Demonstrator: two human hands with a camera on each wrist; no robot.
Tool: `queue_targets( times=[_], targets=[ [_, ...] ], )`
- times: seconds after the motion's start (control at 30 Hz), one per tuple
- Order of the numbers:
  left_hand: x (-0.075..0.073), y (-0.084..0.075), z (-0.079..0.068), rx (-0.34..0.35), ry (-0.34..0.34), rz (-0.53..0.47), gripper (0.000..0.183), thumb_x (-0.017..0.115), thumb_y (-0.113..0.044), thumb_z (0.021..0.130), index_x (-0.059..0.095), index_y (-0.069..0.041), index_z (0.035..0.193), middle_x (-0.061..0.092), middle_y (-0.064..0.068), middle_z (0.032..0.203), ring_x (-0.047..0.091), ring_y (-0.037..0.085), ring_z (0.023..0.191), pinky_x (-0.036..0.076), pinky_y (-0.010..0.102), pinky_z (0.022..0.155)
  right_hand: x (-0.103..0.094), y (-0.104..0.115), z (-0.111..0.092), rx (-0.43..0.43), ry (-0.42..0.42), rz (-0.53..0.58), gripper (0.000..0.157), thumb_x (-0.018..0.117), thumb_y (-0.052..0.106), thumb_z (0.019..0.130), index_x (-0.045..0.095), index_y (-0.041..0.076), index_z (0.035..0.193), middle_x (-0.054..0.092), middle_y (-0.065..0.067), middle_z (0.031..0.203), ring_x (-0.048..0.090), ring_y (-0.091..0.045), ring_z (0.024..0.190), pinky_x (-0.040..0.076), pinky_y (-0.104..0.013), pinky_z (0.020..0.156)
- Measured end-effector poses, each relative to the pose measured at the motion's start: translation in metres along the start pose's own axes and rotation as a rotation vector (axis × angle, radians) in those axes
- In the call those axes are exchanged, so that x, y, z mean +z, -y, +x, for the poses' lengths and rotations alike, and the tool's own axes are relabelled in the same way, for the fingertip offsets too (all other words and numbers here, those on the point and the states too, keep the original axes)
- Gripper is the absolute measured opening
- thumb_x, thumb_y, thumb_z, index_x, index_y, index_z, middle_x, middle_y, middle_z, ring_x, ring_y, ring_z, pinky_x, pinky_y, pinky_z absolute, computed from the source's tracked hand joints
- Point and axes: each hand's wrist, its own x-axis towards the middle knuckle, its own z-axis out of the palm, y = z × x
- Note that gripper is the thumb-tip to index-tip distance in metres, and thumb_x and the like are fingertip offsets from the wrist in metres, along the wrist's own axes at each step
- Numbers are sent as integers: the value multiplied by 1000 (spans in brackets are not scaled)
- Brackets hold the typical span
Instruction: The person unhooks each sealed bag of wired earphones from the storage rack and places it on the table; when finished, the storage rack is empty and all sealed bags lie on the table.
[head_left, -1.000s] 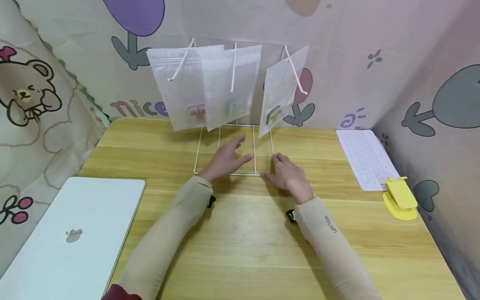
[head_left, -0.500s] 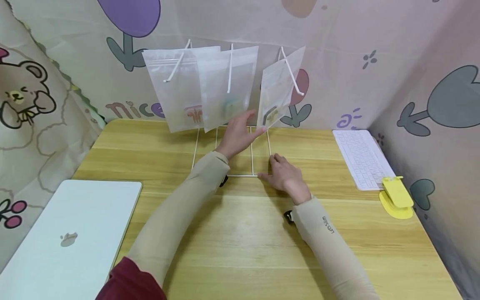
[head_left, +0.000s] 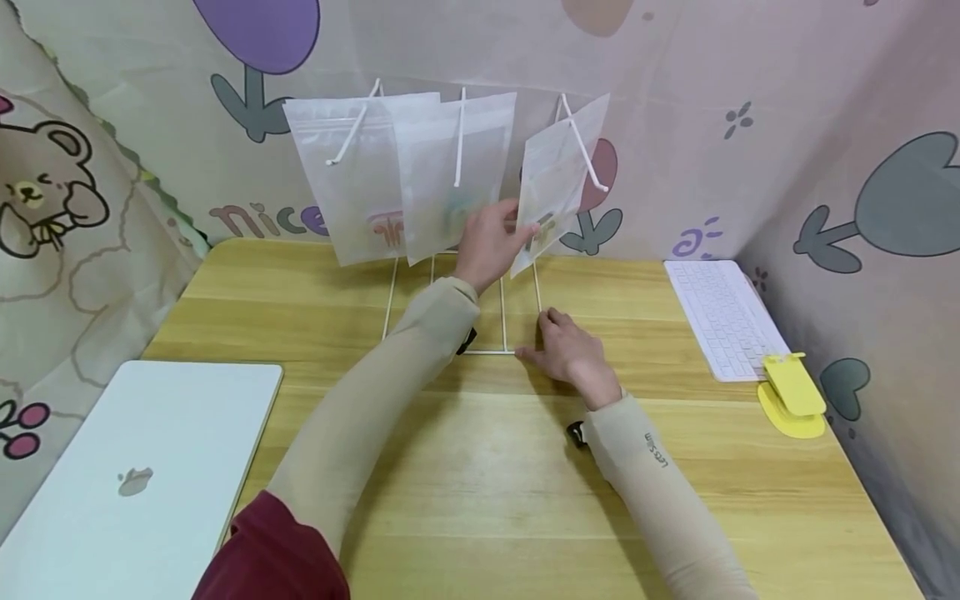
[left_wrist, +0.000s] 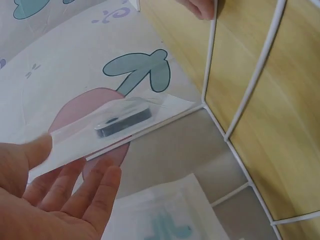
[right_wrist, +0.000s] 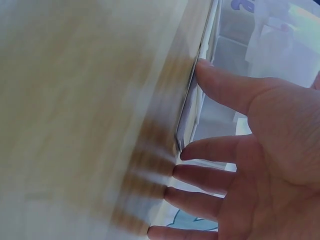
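Observation:
A white wire rack stands on the wooden table with three hooks, each bearing a frosted zip bag. My left hand pinches the side edge of the right bag, thumb on one face and fingers behind it. In the left wrist view, a dark rounded item shows inside that bag. My right hand rests at the rack's front right corner, fingers extended, thumb touching the wire. The middle bag holds something teal, partly hidden by my left hand. Something reddish shows in the left bag.
A closed white laptop lies at the left of the table. On the right are a white keyboard and a yellow stand. A patterned cloth hangs behind the rack.
My left hand has moved up and to the right from above the rack's base to the right bag and taken its edge. The right hand has stayed at the rack's corner.

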Motion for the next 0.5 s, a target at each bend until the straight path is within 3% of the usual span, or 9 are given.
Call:
queue_targets(
  times=[0.13,0.27,0.37,0.5],
  targets=[
    [1,-5,2,1,-14,54,21,60,-26,101,70,-9,110,70,5,113,67,16,102,52,28,83,0,-1,0,0,3,-10,87,56,59,94,25,8,157,20,-13,161,28,-36,142,38,-63,100],
    [1,-6,1,-6,-32,65,27,57,-26,102,69,-5,93,68,4,86,61,16,77,44,25,65,0,0,0,-7,9,-15,87,55,60,94,24,8,157,19,-13,162,27,-35,143,38,-61,101],
    [0,-6,0,22,-45,61,32,56,-26,103,66,-3,82,54,3,65,46,16,60,34,26,56,-1,0,0,-8,1,-17,87,55,59,94,24,8,157,20,-13,161,27,-35,143,38,-61,101],
    [-2,-5,-7,70,-44,47,40,58,-25,102,53,-5,68,36,0,55,32,13,53,27,25,53,-1,0,0,-5,0,-20,87,56,59,94,25,8,157,20,-14,161,27,-35,143,38,-62,100]
  ],
)
